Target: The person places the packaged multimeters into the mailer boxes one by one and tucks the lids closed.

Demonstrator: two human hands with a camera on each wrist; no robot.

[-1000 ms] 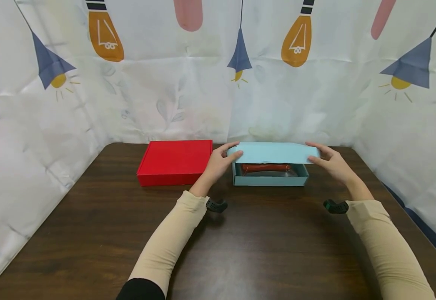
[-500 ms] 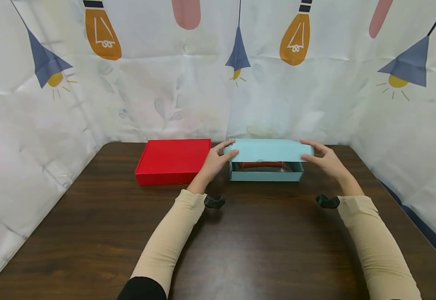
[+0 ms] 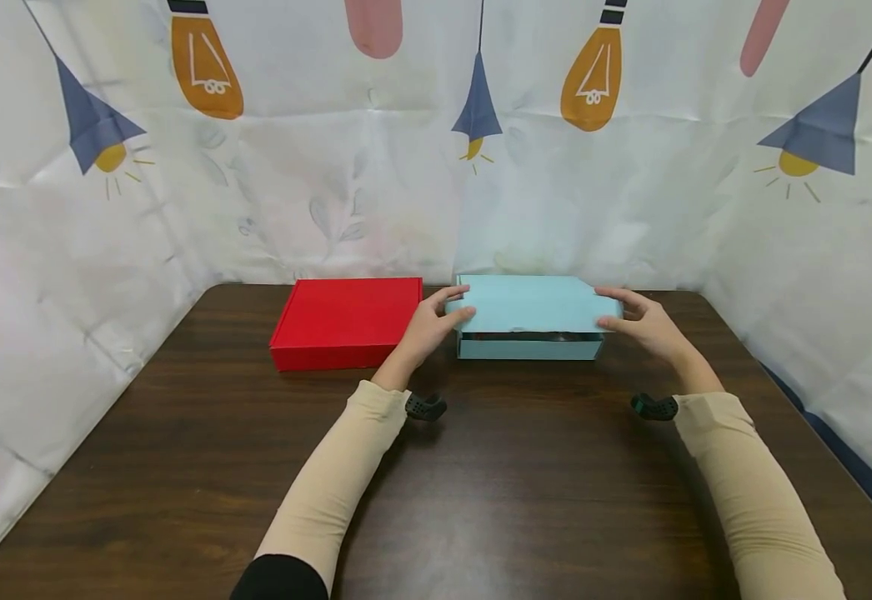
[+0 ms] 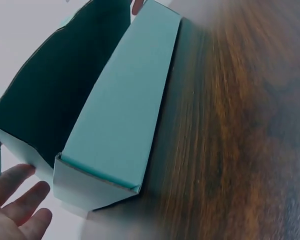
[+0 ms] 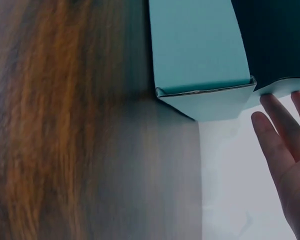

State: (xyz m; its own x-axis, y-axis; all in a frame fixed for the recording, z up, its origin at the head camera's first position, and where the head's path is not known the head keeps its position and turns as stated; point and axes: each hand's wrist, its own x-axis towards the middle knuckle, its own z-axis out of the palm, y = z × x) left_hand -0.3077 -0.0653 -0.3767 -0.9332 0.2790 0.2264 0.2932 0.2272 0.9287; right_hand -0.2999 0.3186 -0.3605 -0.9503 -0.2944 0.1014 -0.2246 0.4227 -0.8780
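Observation:
A light blue cardboard box (image 3: 526,348) stands at the back of the table, with its hinged lid (image 3: 529,304) tilted down and a narrow gap left along the front. At the lid's left end my left hand (image 3: 428,325) grips the edge between thumb and fingers. My right hand (image 3: 649,325) holds the opposite end the same way. In the left wrist view, fingertips (image 4: 25,200) lie beside the box's side panel. The right wrist view has fingers (image 5: 280,120) touching the lid's side flap. The box's contents are mostly hidden in shadow.
Left of the blue box lies a closed red box (image 3: 353,312), close to my left hand. Both boxes rest on a dark wooden table (image 3: 511,483). A white printed curtain (image 3: 406,200) hangs behind and along the sides.
Both hands have swung the lid's front edge down, narrowing the gap and covering the red-brown item seen inside earlier. The blue box also shifted slightly left and back.

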